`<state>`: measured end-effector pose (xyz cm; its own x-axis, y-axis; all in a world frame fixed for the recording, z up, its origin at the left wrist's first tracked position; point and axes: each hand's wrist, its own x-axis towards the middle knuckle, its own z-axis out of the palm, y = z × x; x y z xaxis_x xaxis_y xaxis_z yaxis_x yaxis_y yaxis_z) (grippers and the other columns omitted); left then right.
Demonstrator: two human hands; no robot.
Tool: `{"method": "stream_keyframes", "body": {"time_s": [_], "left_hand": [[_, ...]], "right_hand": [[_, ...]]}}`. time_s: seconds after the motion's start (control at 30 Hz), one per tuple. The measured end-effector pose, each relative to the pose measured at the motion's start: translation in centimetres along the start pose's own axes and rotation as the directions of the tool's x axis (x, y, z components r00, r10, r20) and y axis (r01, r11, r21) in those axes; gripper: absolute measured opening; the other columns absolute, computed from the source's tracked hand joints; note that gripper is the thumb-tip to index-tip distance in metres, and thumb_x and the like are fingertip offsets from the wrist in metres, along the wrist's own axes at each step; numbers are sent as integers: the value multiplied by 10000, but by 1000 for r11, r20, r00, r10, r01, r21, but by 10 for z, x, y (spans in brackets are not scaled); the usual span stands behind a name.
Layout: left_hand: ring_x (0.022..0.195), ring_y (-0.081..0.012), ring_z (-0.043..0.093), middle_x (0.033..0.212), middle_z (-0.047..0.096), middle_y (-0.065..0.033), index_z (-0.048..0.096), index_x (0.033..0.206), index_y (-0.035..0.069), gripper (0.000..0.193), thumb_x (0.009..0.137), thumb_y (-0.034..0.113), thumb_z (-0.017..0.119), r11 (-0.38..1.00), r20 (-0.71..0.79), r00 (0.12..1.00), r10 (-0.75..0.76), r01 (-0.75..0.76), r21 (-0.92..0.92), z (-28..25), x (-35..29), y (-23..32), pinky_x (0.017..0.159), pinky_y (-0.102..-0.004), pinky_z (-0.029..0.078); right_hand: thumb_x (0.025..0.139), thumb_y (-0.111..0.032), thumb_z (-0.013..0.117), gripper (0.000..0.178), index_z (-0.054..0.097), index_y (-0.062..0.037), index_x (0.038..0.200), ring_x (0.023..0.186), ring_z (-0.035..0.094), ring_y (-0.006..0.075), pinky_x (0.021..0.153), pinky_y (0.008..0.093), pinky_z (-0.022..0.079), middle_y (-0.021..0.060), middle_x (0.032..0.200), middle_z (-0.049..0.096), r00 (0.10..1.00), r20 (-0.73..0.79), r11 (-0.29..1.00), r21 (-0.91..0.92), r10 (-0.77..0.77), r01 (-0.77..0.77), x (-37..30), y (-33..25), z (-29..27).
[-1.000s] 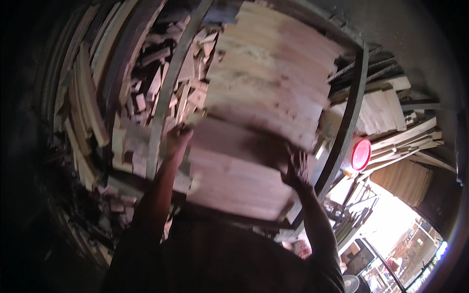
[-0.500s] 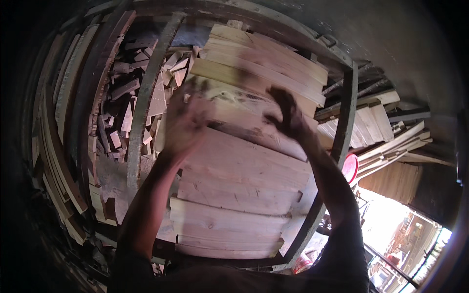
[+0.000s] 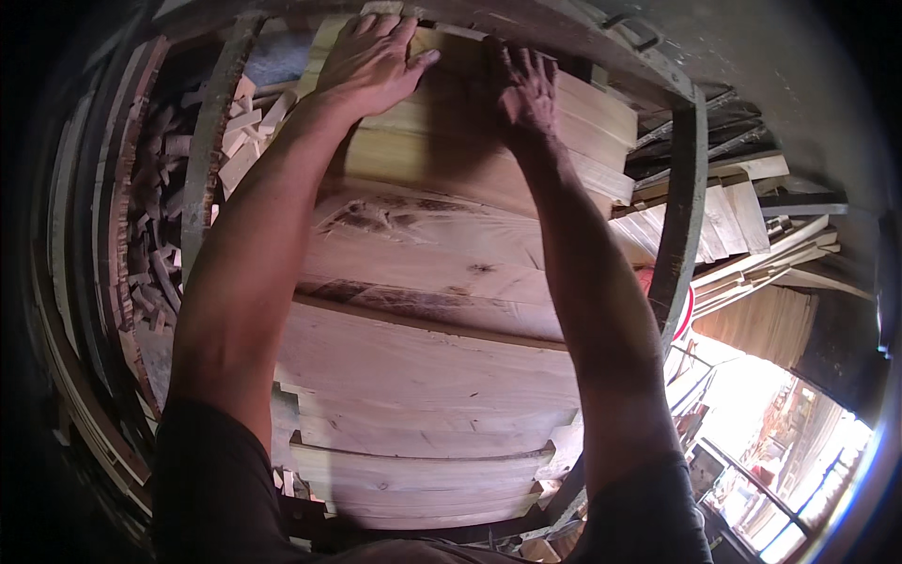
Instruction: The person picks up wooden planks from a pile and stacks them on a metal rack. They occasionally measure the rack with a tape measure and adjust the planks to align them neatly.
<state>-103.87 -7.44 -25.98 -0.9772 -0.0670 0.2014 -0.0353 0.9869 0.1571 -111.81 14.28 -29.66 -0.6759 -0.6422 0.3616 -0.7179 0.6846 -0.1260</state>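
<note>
Pale wooden boards (image 3: 432,376) lie side by side, reaching from near my body to the far side of a dark frame. Toward the far edge, my left hand (image 3: 376,70) rests on the farthest boards with its fingers stretched forward and thumb out to the side. Level with it, my right hand (image 3: 526,94) lies on the same far boards (image 3: 587,103), fingers extended and partly in shadow. Neither hand is wrapped around anything. A board with dark knots and streaks (image 3: 432,226) sits between my forearms, and a dark gap separates it from the nearer boards.
A dark upright bar (image 3: 681,216) runs along the right, joined to a far rail (image 3: 620,52). Wood offcuts (image 3: 246,141) are heaped at left beside long planks (image 3: 66,244). Stacked slats (image 3: 761,273), a red round object (image 3: 684,310) and a bright opening are at right.
Both hands have moved forward from above the middle boards to the farthest ones, and my arms are now stretched out. The view has shifted a little. The knotted boards are now uncovered.
</note>
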Motion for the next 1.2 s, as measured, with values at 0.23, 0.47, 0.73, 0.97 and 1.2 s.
{"method": "stream_keyframes", "body": {"time_s": [0.23,0.47,0.73,0.97,1.2], "left_hand": [[1225,-319,464,1286,524,-169,438,1375,-37,662,970,485,481,999,24,1000,14,-15,46,-18,-7,8,1097,-409,324],[1473,-368,179,1565,246,-220,336,1439,-70,785,967,544,460,997,56,996,65,-68,44,-27,-57,16,1207,-442,166],[1381,-472,312,1460,380,-288,428,1356,-22,599,928,361,597,935,206,976,-72,138,-328,-125,-250,75,1161,-536,222],[1376,-503,293,1499,331,-280,484,1306,6,506,898,277,611,952,61,994,-92,106,-286,-133,-323,100,1134,-596,219],[1431,-484,212,1550,276,-241,539,1323,39,727,778,484,724,953,197,980,-41,97,-287,-135,-331,93,1146,-608,193]], "right_hand": [[841,-334,595,402,569,-78,1150,1045,544,340,947,495,353,156,1088,588,998,-60,998,51,38,-35,10,-31,-38],[716,-335,738,800,421,-106,1414,1327,387,333,1142,496,231,146,1396,453,998,55,999,38,22,-24,-2,-32,-36],[765,-226,663,692,441,-29,1390,1355,340,456,1109,600,268,240,1470,380,999,-35,959,285,9,1,-114,-97,-93],[760,-179,732,540,566,-14,1247,1295,415,440,1084,529,348,225,1347,509,972,83,964,137,220,-230,-182,-54,-158],[808,-449,727,794,434,-42,1424,1325,422,362,1113,460,346,175,1425,468,919,251,916,341,-305,211,-161,-90,-175]]}}
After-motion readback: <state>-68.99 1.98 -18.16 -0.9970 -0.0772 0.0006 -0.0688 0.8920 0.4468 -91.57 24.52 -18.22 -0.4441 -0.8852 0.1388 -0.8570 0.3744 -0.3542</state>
